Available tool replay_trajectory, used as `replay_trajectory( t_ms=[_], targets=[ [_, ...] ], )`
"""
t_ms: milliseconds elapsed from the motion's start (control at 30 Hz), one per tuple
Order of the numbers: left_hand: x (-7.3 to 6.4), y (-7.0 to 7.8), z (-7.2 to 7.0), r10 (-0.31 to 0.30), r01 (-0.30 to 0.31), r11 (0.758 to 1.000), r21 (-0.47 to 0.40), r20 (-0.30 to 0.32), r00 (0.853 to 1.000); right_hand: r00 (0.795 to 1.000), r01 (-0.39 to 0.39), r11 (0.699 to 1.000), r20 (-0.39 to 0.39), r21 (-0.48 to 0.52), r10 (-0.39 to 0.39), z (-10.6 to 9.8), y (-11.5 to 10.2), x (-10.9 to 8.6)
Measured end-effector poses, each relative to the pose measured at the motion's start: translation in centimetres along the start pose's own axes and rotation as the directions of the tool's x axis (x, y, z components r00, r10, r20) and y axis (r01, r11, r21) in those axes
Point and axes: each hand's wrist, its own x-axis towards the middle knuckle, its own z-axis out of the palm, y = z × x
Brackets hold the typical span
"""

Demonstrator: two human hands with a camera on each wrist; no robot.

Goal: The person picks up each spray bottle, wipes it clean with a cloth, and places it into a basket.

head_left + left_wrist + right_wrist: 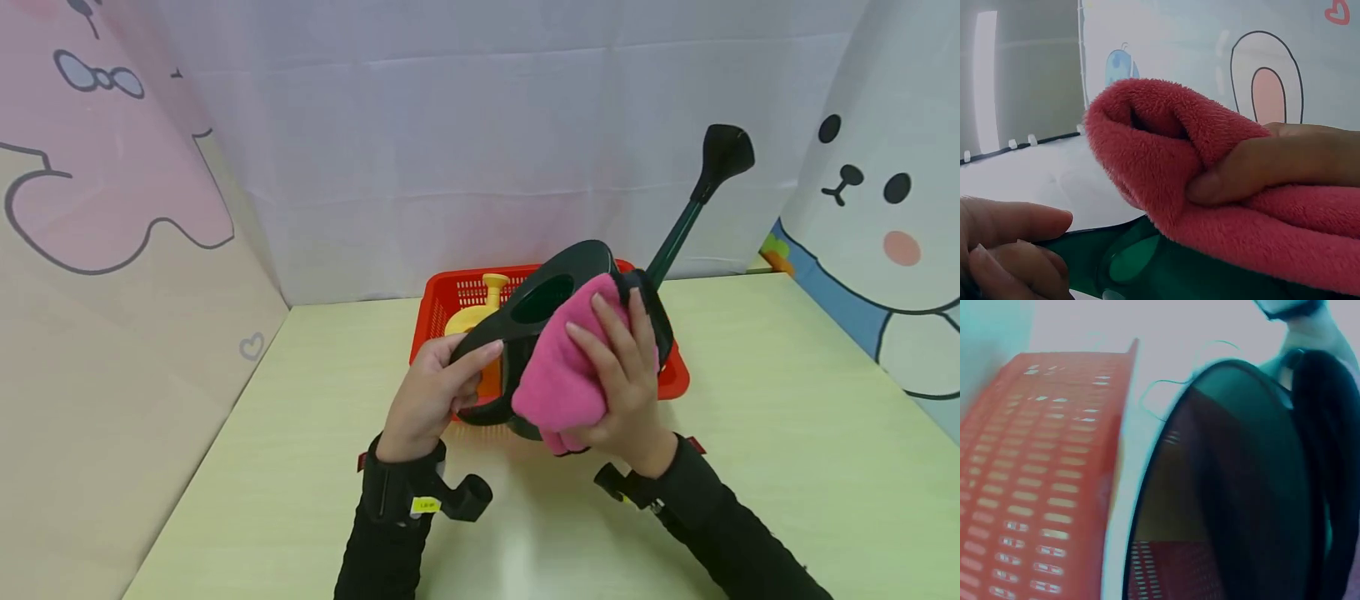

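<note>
A dark green watering can (561,271) with a long spout is held tilted above the table. My left hand (431,392) grips its handle, thumb on top and fingers curled beneath. My right hand (630,375) holds a folded pink cloth (558,375) against the can's body, fingers spread over the fabric. The left wrist view shows the fluffy cloth (1141,150) close up, with the right thumb pressing into a fold and the green can (1082,256) below. In the right wrist view, the can's rounded, shiny side (1241,481) fills the middle. The cloth hides part of the can.
A red slatted basket (675,375) stands on the pale table (300,450) behind the can. Inside it lies a yellow plastic item (468,317) with a flared end. White cloth screens (525,125) with cartoon prints surround the table at the back and sides.
</note>
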Motion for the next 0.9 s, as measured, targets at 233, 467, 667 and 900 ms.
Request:
replay_trajectory(
  t_ms=[233,467,667,900],
  targets=[
    [0.1,-0.2,0.1,0.000,0.000,1.000,-0.001,0.023,1.000,0.938,-0.341,0.895,0.034,0.287,0.346,-1.5,1.7,0.9],
    [0.0,-0.3,0.2,0.002,-0.003,0.999,0.040,0.020,1.000,0.715,-0.663,0.549,0.214,0.509,0.665,-2.4,2.0,0.9],
    [-0.1,-0.3,0.2,0.017,-0.018,1.000,0.022,0.020,1.000,0.860,-0.510,0.825,0.121,0.245,0.496,-1.5,1.2,0.6],
    [0.0,-0.2,0.4,0.008,-0.009,0.999,0.031,0.026,1.000,0.931,-0.357,0.922,0.030,-0.148,0.365,-0.1,-1.5,-0.4]
  ],
)
